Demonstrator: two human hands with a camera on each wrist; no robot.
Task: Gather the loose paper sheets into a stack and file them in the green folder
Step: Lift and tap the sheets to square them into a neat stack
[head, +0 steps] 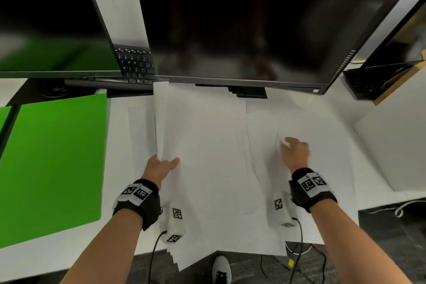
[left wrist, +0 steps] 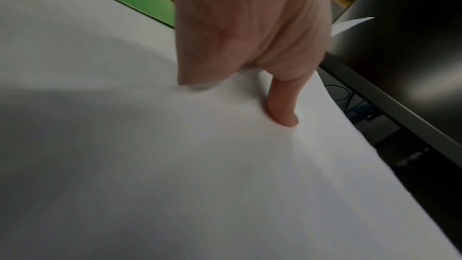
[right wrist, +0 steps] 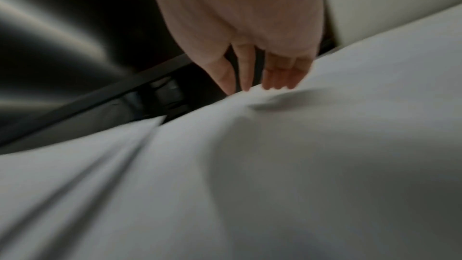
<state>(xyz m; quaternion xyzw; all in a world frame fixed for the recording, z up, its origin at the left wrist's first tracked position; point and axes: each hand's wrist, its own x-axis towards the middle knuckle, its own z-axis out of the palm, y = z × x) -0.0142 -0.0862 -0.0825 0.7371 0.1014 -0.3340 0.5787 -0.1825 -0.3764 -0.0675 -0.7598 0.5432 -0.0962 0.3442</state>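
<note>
Several white paper sheets (head: 212, 145) lie fanned out across the white desk, some overhanging its front edge. The green folder (head: 53, 163) lies closed to their left. My left hand (head: 164, 163) holds the left edge of the sheets, which is lifted. Its thumb (left wrist: 285, 114) presses on top of the paper (left wrist: 175, 165) and its fingers are hidden beneath. My right hand (head: 292, 147) rests on the right side of the spread. Its straight fingers (right wrist: 280, 78) touch a raised buckle in the paper (right wrist: 300, 155).
A large dark monitor (head: 249, 21) hangs over the back of the sheets, with a second monitor (head: 46, 18) and a keyboard (head: 136, 64) at the back left. A laptop (head: 373, 80) sits at the right. Cables and a shoe (head: 221, 270) are on the floor below.
</note>
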